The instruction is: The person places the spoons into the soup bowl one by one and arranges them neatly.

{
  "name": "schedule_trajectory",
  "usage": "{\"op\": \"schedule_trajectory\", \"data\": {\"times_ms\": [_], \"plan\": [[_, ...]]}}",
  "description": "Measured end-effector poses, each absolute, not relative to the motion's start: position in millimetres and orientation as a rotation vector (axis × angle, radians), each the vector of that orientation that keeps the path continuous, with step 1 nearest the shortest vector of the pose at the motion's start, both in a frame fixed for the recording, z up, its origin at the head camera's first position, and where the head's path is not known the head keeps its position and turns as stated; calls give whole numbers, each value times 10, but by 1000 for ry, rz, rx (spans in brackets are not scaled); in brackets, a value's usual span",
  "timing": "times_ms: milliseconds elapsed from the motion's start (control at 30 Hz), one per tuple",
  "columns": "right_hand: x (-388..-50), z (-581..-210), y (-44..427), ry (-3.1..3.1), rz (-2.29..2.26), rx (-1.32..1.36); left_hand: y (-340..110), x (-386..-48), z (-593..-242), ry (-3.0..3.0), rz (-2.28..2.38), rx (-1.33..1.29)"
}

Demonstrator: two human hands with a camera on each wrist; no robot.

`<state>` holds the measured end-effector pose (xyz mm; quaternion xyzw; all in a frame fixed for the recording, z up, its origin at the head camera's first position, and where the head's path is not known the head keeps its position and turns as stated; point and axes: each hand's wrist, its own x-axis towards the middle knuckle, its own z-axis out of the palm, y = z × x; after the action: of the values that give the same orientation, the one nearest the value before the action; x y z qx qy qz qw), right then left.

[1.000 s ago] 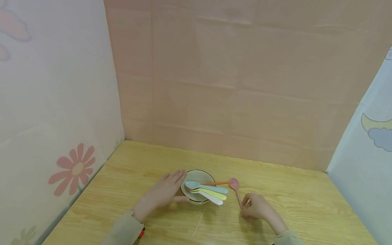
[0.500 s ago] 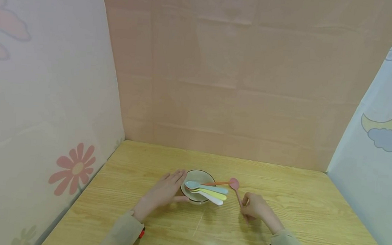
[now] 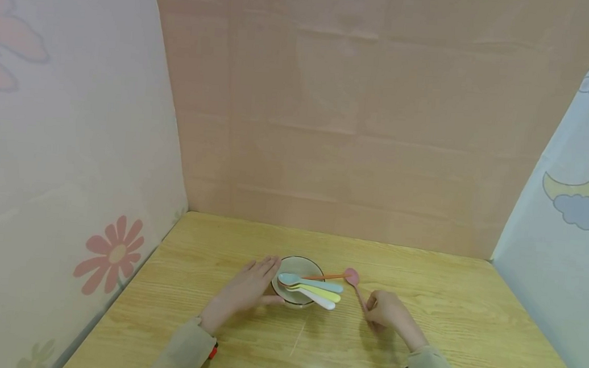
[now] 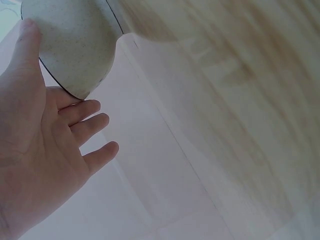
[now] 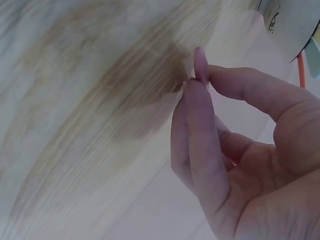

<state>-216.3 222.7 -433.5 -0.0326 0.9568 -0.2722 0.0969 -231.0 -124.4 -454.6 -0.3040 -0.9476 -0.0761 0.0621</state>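
My left hand point(image 3: 246, 286) lies at the left side of a cream bowl point(image 3: 296, 263) with a dark rim, fingers straight along the rim and thumb at the near edge. In the left wrist view, that hand's outer fingers stand off the bowl point(image 4: 80, 45). A light-blue spoon point(image 3: 313, 283), a yellow-handled utensil point(image 3: 327, 293) and a white-handled one point(image 3: 323, 302) lean in the bowl, handles to the right. My right hand point(image 3: 390, 313) pinches the handle of a pink spoon point(image 3: 352, 277); the handle tip point(image 5: 201, 65) shows between thumb and fingertip in the right wrist view.
An orange handle point(image 3: 333, 276) runs from the bowl to the pink spoon's head. The wooden table point(image 3: 242, 345) has a tan backdrop point(image 3: 329, 124) behind it and patterned panels at left point(image 3: 71, 151) and right point(image 3: 566, 254).
My right hand's fingers have closed in on the pink spoon's handle, and its lower end is now covered in the head view. My left hand and the bowl stay put.
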Motion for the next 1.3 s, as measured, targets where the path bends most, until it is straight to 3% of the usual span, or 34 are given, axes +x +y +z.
{"op": "schedule_trajectory", "data": {"times_ms": [1300], "plan": [[-2207,-4212,2356,2859,-750,-136,-1243,-2323,-4559,-2865,-226,-912]]}}
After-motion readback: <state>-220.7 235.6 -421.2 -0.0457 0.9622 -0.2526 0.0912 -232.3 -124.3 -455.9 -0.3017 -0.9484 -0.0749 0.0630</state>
